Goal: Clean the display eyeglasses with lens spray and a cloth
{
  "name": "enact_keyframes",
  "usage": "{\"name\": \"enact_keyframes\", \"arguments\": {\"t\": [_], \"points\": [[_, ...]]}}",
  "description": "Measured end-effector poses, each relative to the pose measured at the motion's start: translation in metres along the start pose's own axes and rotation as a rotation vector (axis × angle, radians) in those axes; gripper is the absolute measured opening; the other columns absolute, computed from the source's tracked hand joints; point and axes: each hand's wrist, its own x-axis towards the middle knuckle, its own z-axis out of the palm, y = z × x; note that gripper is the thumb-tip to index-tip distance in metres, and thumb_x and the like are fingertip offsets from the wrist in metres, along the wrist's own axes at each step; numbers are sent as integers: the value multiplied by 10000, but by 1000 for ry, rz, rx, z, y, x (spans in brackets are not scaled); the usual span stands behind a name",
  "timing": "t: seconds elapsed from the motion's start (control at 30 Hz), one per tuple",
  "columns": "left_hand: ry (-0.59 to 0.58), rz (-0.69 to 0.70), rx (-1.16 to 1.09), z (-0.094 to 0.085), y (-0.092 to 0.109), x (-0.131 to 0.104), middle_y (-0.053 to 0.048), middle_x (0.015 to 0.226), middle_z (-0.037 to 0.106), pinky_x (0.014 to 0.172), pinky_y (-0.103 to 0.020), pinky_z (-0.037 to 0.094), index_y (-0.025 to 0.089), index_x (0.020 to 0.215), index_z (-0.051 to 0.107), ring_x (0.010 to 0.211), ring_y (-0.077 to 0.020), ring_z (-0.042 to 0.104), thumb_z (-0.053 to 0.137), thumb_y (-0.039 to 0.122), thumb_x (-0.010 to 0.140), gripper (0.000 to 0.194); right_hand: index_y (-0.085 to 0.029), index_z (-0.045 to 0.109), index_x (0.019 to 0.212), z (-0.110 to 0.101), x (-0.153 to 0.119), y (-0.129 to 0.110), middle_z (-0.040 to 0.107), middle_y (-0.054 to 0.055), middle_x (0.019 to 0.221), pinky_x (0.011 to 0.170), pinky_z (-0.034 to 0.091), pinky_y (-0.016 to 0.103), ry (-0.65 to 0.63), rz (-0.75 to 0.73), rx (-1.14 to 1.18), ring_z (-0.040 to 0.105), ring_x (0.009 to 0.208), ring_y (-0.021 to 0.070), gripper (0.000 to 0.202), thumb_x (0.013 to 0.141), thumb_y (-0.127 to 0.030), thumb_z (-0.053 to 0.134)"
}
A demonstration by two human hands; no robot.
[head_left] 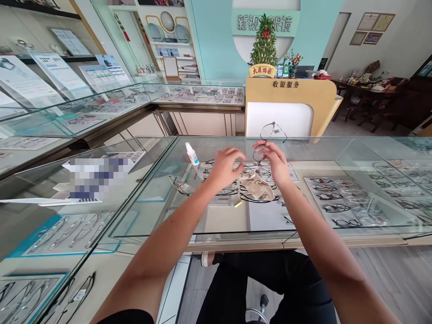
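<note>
My right hand (276,163) is closed on a pair of eyeglasses (267,132), raised above the glass counter, with a small tag visible at one lens. To its left is my left hand (224,168), its fingers curved and thumb apart, with nothing visible in it. Below and between the hands lies a crumpled beige cloth (258,186) on the counter top. A white spray bottle (192,154) stands beyond my left hand. Another pair of glasses (181,186) rests left of my left forearm. Near the cloth is a small yellow piece (238,204).
Rows of frames fill the glass display case (209,225) under my hands, with a tray of glasses (332,198) at right. Papers (97,177) lie on the left counter. Across the aisle stands a cashier desk (286,92) bearing a plant (264,45).
</note>
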Motion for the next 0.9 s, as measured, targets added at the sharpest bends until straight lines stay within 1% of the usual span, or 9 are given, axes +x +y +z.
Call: {"name": "enact_keyframes", "arguments": {"t": [0.07,0.17,0.37,0.5,0.6,0.67,0.77,0.83,0.9], "points": [[-141,26,3,15,4,-4,-84,1180,797,1067,-480,458,241,1042,736,1214,-329,681,649,267,994,103,-278,763,1148,0,0,-1,808,50,1227,878,500,379,4,3,-6,677,1051,252,291,979,-436,587],[-261,24,15,30,3,-8,-96,1234,801,1071,-502,459,244,1067,784,1224,-356,674,745,388,970,178,-271,768,1157,1,-1,-4,816,48,1210,868,499,375,9,5,0,675,1034,244,293,978,-421,592],[-310,28,44,45,-2,-9,-110,1250,821,1079,-504,478,245,1136,825,1227,-353,679,644,358,1042,234,-272,756,1112,3,-2,-8,817,47,1200,861,488,386,0,11,-16,678,1034,254,267,975,-421,581],[-275,16,71,47,-2,-8,-114,1188,832,1051,-484,494,237,1073,819,1182,-343,693,623,296,1035,209,-272,767,1110,4,-2,-9,822,44,1194,851,486,385,4,9,-18,670,1029,252,270,968,-410,585],[-183,-50,4,42,0,-7,-102,1095,820,946,-435,502,239,1023,768,1074,-308,704,559,261,1040,211,-273,775,1120,3,-3,-9,824,43,1181,854,487,387,2,5,-9,667,1016,250,269,970,-405,595],[-103,-153,-112,36,1,-6,-63,955,773,811,-383,471,245,1015,706,888,-259,676,526,297,1053,191,-277,782,1136,3,-3,-9,826,42,1174,862,490,389,2,1,-6,665,1013,250,275,976,-405,598],[-2,-312,-382,26,-1,-2,23,735,605,671,-322,381,252,968,619,657,-185,528,537,425,1056,210,-280,798,1102,3,-3,-10,829,45,1163,873,505,395,0,-3,-11,674,1037,260,266,965,-387,597],[64,-375,-555,20,-4,2,44,689,532,637,-297,363,248,935,604,627,-161,477,595,517,1024,283,-273,807,1069,4,-4,-11,832,48,1137,889,519,405,-12,7,-9,682,1044,267,258,950,-373,601],[146,-425,-677,14,-10,7,39,710,553,631,-281,385,240,947,632,646,-151,496,660,573,980,336,-268,816,1060,6,-6,-13,834,48,1106,920,528,422,-36,14,-5,685,1052,275,260,948,-373,605]]}}
